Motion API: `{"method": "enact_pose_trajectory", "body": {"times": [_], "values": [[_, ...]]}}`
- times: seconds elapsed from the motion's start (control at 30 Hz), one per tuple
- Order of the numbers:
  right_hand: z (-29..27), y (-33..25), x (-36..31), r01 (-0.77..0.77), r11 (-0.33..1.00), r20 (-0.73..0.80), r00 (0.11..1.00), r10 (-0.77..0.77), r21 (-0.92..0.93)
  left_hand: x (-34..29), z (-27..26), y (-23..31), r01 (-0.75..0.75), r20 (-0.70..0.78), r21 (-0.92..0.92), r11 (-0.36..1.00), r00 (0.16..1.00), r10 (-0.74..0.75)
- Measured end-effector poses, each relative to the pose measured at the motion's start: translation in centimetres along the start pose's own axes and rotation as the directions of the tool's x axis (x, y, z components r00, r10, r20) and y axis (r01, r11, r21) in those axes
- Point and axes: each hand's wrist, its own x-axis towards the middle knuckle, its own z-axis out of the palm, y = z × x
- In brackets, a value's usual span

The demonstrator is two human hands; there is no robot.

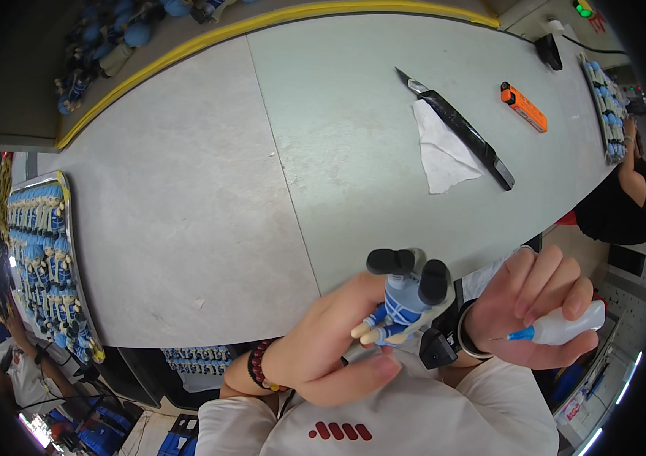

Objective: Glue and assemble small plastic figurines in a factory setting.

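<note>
My left hand (330,334) is closed around a small doll figurine (403,302) in blue clothes. The figurine is upside down, with its black shoes pointing up and away from me; its head is hidden. To the right, my right hand (530,300) grips a small white squeeze bottle (572,324) between thumb and fingers. The bottle lies nearly level, its blue nozzle and thin needle tip pointing left toward the figurine. A gap separates the tip from the figurine. Both hands are over the table's near edge.
On the table (186,190) lie a black craft knife (469,135), a white paper scrap (438,152) and an orange lighter-shaped object (524,108). Trays of figurines stand at left (48,258) and far right (606,110). A co-worker's arm (628,163) shows at right.
</note>
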Motion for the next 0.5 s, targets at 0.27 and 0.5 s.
{"method": "enact_pose_trajectory", "body": {"times": [0.27, 0.5], "values": [[0.0, -0.1, 0.1, -0.021, 1.000, -0.004, 1.000, 0.021, 0.010, -0.8, -1.0, -1.3, -0.239, 0.145, 0.230, 0.944, 0.967, 0.209], [0.6, -0.3, -0.4, -0.019, 0.997, 0.006, 1.000, 0.020, -0.076, -0.3, -0.6, -1.2, -0.260, 0.117, 0.196, 0.946, 0.964, 0.241]]}}
